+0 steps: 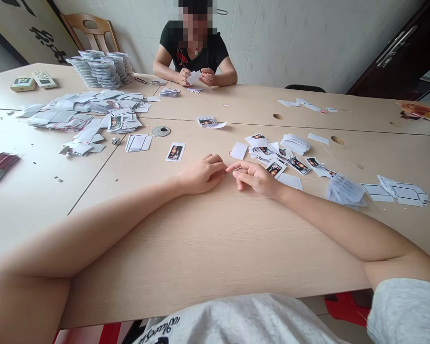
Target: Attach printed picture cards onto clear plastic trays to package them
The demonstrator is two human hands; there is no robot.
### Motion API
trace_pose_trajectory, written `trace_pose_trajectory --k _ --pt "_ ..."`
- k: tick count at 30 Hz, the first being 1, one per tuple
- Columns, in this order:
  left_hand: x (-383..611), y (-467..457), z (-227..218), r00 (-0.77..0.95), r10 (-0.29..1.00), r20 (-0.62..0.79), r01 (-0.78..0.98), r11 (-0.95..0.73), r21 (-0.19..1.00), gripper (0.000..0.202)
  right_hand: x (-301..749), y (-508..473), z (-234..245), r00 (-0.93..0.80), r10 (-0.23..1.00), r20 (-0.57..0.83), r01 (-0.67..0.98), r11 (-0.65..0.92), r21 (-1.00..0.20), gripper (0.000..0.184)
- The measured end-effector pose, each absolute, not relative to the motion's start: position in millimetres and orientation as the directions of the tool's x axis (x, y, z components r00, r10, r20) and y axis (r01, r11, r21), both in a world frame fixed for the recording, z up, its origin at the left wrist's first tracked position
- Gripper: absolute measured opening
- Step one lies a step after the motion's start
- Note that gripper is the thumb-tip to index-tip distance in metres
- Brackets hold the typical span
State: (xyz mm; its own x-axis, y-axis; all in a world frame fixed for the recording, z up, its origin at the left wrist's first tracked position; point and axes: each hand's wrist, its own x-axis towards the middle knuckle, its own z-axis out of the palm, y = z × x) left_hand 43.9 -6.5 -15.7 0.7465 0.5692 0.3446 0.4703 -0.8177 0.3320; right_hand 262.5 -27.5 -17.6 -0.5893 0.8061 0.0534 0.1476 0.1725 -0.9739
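Both my forearms lie on the pale wooden table (200, 248). My left hand (202, 174) rests there with its fingers curled loosely inward, and I see nothing in it. My right hand (254, 177) sits just to its right, fingertips nearly touching the left hand's, forefinger and thumb stretched toward it. Whether something tiny is pinched there is unclear. A heap of small printed cards (272, 153) lies just beyond my right hand. One single card (175, 152) lies beyond my left hand.
Across the table a person in a black top holds white paper (193, 76) in both hands. Stacks of packets (102, 69) and a spread of loose cards (89, 112) fill the far left. More cards (397, 191) lie at right. A metal disc (161, 131) sits mid-table.
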Motion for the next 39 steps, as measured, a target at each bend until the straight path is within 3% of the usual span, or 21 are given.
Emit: trace_pose_trajectory --k 39 --pt "42.1 -5.4 -15.9 0.735 0.585 0.342 0.484 -0.806 0.339 0.028 262.4 -27.0 -22.6 -0.611 0.791 0.041 0.182 0.191 -0.965 0.023"
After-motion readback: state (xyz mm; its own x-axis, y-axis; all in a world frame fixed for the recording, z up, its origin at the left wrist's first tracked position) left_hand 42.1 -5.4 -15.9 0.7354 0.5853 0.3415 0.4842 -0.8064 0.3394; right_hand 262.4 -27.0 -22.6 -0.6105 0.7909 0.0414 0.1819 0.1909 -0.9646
